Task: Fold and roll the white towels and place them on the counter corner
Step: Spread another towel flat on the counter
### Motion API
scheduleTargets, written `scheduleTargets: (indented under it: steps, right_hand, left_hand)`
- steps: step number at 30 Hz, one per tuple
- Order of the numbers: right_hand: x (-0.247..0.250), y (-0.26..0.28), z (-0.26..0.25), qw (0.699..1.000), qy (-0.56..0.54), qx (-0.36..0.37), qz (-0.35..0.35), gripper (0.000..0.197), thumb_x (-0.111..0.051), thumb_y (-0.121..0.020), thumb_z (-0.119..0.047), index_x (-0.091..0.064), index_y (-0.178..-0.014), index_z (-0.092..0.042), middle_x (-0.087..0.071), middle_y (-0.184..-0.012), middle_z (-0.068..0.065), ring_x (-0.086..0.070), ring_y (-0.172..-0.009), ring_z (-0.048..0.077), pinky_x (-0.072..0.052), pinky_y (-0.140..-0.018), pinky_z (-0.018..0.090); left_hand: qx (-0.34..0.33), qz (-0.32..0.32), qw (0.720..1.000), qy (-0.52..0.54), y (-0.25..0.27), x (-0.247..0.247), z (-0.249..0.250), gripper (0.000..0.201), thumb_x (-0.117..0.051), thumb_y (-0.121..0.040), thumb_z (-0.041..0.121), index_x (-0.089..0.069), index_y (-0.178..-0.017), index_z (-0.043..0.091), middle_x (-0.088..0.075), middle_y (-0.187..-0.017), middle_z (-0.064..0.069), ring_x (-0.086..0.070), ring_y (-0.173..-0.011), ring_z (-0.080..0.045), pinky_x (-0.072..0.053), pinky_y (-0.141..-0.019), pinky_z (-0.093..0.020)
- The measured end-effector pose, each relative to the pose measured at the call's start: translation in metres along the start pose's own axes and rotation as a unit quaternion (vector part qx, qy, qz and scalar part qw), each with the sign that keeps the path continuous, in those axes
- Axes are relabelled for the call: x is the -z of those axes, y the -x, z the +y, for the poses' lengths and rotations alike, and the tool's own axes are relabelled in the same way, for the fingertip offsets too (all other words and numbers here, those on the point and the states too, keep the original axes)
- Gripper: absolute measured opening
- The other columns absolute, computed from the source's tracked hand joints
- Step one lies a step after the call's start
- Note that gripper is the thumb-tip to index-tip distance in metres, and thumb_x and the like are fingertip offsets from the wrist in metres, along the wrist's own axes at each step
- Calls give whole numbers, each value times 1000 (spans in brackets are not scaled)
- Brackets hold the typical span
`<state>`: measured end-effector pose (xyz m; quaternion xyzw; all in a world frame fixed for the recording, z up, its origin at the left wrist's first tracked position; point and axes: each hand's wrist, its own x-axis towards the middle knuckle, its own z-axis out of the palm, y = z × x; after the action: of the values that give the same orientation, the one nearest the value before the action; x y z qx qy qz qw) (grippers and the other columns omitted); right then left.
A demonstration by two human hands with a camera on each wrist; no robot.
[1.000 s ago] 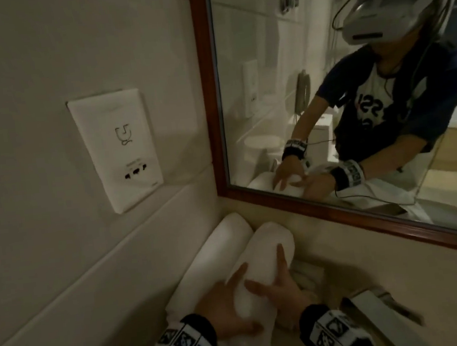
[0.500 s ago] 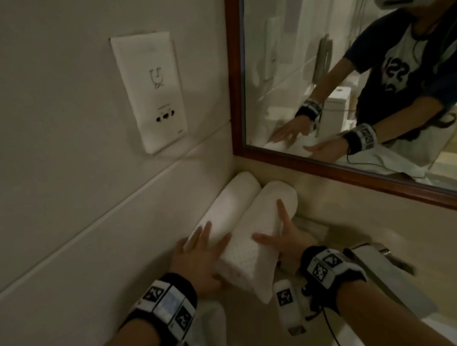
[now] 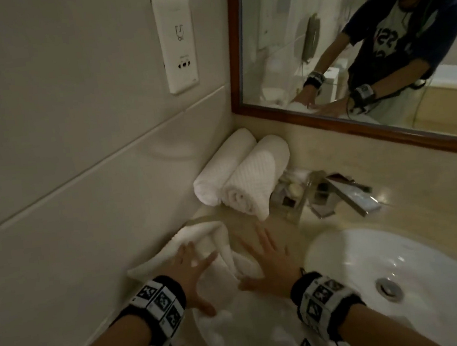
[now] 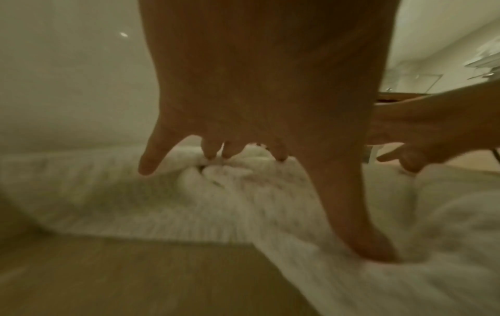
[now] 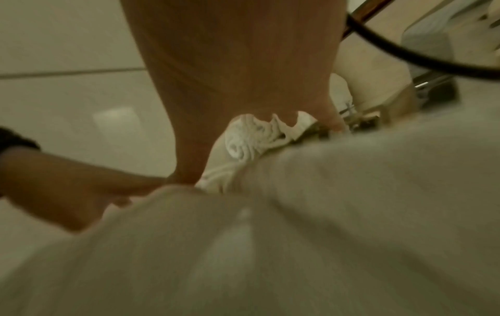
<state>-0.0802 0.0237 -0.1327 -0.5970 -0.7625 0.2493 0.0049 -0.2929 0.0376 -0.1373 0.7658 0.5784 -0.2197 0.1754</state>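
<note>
Two rolled white towels [image 3: 243, 175] lie side by side in the counter corner against the wall, below the mirror. Nearer to me a loose, crumpled white towel [image 3: 215, 244] lies on the counter along the wall. My left hand [image 3: 195, 272] is spread over it with straight fingers, fingertips [image 4: 211, 152] touching the cloth. My right hand [image 3: 268, 264] is also spread flat, fingers straight, over the towel's right part [image 5: 297, 213]. Neither hand grips anything. The rolled towels [image 5: 243, 147] show beyond my right fingers.
A white basin [image 3: 401, 275] with a metal drain sits at the right. A chrome tap [image 3: 345, 197] and a small tray of toiletries [image 3: 291, 194] stand just right of the rolled towels. A wall socket plate [image 3: 177, 44] and a wood-framed mirror [image 3: 358, 128] are above.
Both hands have let go of the rolled towel in the corner and drawn back toward me onto the loose towel. The view has tilted down, bringing basin and tap into sight.
</note>
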Motion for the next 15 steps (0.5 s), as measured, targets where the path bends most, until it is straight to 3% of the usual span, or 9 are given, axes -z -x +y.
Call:
scheduleTargets:
  steps: [3, 5, 6, 8, 11, 13, 15]
  right_hand:
    - [-25, 26, 3, 999, 4, -39, -24, 77, -45, -85, -63, 1, -145, -47, 1, -159, 7, -7, -145, 29, -17, -115, 51]
    - [-35, 36, 2, 998, 38, -37, -32, 75, -33, -84, -70, 1, -146, -46, -26, -148, 13, -29, -133, 31, -27, -109, 44]
    - [-37, 41, 0, 997, 56, -32, -38, 77, -28, -81, -73, 2, -146, -45, -32, -143, 13, -33, -128, 30, -29, -107, 42]
    - [-40, 51, -5, 995, 63, -34, -67, 79, -29, -80, -75, 5, -146, -44, -32, -140, 13, -34, -125, 31, -29, -105, 42]
    - [-35, 72, -7, 991, 65, -39, -107, 90, -24, -67, -84, 8, -143, -49, -30, -142, 18, -34, -126, 33, -29, -104, 42]
    - [-30, 89, -2, 992, 70, -35, -97, 82, -33, -76, -78, 6, -143, -51, -28, -143, 20, -35, -126, 35, -28, -105, 43]
    - [-19, 111, 8, 993, 87, -38, -76, 86, -25, -68, -84, 3, -143, -51, -29, -142, 22, -36, -124, 36, -27, -104, 44]
  left_hand:
    - [3, 32, 997, 67, 14, -20, 8, 113, -74, -67, 52, 8, -144, 45, -1, -155, -11, -2, -144, -31, -20, -117, -38]
    - [-1, 68, 994, 90, 19, -30, 12, 105, -74, -69, 45, -3, -146, 42, -23, -144, -5, -23, -134, -26, -31, -111, -33]
    - [-1, 82, 993, 85, 22, -33, 15, 99, -73, -70, 44, -8, -145, 39, -27, -140, -3, -27, -130, -24, -35, -108, -32]
    - [-8, 96, 993, 67, 30, -34, 21, 87, -71, -73, 42, -19, -142, 35, -33, -136, 0, -33, -126, -22, -39, -104, -31]
    - [-37, 92, 993, 59, 41, -30, 37, 65, -65, -81, 33, -31, -136, 30, -45, -130, 2, -43, -120, -17, -41, -99, -29]
    - [-53, 89, 993, 56, 46, -24, 54, 50, -58, -85, 30, -38, -132, 28, -51, -128, 3, -49, -117, -16, -41, -98, -27]
    - [-76, 98, 991, 54, 52, -15, 79, 42, -52, -89, 30, -43, -130, 27, -52, -129, 3, -50, -118, -14, -40, -99, -25]
